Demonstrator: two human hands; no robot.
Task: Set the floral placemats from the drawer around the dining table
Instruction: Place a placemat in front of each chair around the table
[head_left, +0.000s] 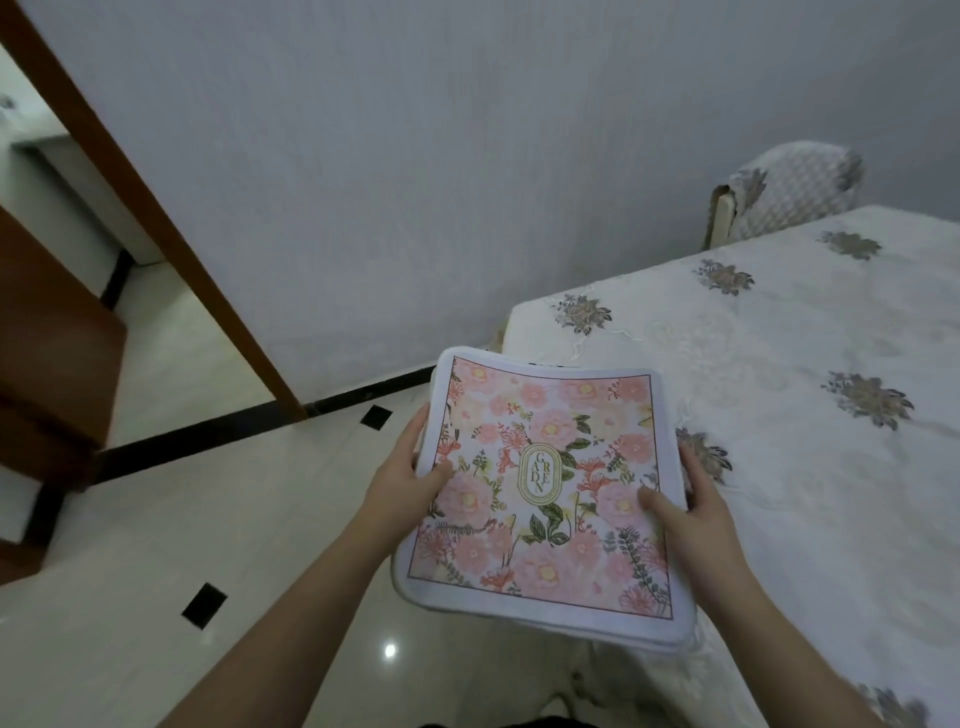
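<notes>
Currently, both hands, left hand (415, 470) and right hand (685, 499), grip the stacked pink floral fabric placemats (540, 493) beside the white embroidered-cloth dining table (779, 374); none laid yet.

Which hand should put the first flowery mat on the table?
Probably the right hand. It holds the placemats on the side nearest the table, already over its edge. The left hand grips the far side, over the floor.

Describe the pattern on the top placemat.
Pink and peach flowers with green leaves, white border, seen in the head view on the top placemat.
</notes>
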